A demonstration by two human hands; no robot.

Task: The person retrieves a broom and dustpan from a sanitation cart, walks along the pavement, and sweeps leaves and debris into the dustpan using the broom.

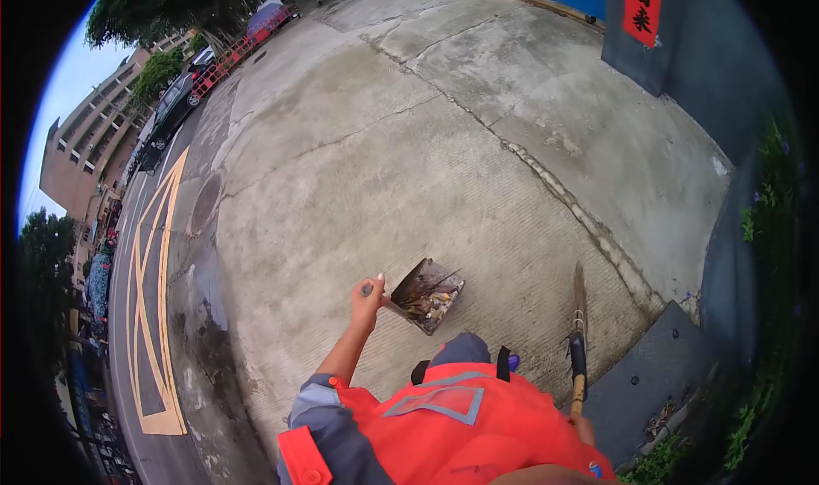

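Observation:
My left hand [365, 302] is closed around the upright handle of a long-handled dustpan, the round end of the handle showing at the top of the fist. The dark dustpan [411, 282] is just to the right of that hand, in front of my feet. Dry leaves, twigs and small scraps of litter [432, 302] lie inside it. At the lower right, my right hand [584, 429] grips the wooden stick of a broom [578, 353]; the orange vest hides part of that hand. The broom has a black-wrapped neck, and its thin brown bristles point forward, away from me.
Cracked concrete [341, 178] stretches ahead. A dark metal plate [636, 365] and plants [759, 400] border the right side, beside a grey wall [717, 75]. On the left run a road with yellow markings [175, 383], a red barrier [226, 65] and parked cars [173, 105].

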